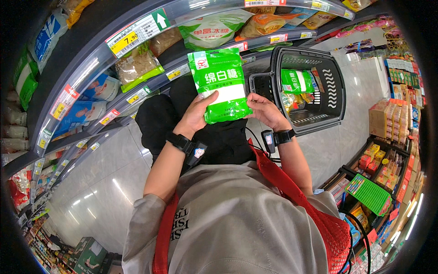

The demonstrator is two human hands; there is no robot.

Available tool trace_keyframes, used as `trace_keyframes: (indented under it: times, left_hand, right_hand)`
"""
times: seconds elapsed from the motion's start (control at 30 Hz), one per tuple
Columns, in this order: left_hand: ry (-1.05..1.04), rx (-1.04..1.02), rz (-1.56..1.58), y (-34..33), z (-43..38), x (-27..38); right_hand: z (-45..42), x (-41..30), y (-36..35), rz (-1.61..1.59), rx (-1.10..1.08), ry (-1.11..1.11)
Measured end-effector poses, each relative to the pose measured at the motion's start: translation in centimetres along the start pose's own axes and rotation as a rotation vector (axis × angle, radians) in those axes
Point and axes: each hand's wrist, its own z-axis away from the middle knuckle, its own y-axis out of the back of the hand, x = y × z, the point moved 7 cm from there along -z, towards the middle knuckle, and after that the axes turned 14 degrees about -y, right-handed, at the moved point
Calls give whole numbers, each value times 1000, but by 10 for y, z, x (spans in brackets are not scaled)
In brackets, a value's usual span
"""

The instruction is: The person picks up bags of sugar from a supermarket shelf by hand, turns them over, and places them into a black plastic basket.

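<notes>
Both my hands hold a green and white plastic bag of sugar (224, 80) by its lower sides, above my knees. My left hand (197, 113) grips the left edge with its thumb lying over the front. At the lower right edge, my right hand (265, 109) pinches the bag between thumb and fingers. The printed front faces up towards me. Just beyond my right hand stands a black plastic shopping basket (309, 125). Inside it lies a similar green bag (297, 81), with other packets (292, 102) partly hidden beneath.
Supermarket shelves (178, 22) with price tags curve along the front and left, holding bagged goods such as a large green and white bag (212, 29). Stacked cartons (388, 118) and a bright green tray (369, 194) stand on the right. Grey floor tiles (102, 185) show at left.
</notes>
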Motion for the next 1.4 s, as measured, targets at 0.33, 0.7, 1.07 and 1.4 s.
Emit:
trace_keyframes:
  times: [0.33,0.7,1.07,1.4]
  left_hand:
    - [-17,11,-12,3,4,1]
    - [-26,-144,-11,-8,3,-4]
    - [69,-307,243,-5,6,-6]
    - [86,-21,32,18,13,-3]
  right_hand:
    - [7,-3,-21,-214,-116,-39]
    - [16,-25,-14,150,312,156]
    - [29,-54,-105,1058,479,475]
    - [-9,-35,-29,324,592,223]
